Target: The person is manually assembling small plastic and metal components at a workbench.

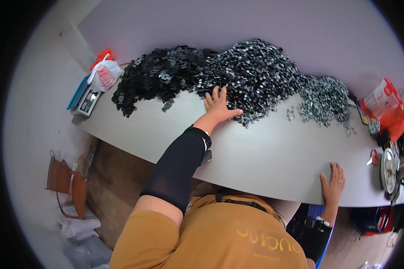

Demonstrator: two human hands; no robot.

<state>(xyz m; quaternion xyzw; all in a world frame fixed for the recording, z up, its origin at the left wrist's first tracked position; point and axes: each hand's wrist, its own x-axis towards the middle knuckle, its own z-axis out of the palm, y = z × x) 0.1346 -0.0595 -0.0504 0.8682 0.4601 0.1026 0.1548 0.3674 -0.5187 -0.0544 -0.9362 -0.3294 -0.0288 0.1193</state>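
Metal-parts heap (238,76) lengthwise left-to-right

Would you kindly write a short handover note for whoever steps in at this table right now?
Left hand: empty, fingers spread flat on the near edge of the long heap of small dark and silvery metal parts.
Right hand: empty, resting on the near edge of the pale grey table.
Things: the heap runs along the far side of the table, blacker at its left end, shinier toward the right. A small digital scale sits at the far left end, with a white plastic bag beside it.
Done: no sorted pile shows.
Left: the whole heap lies loose.
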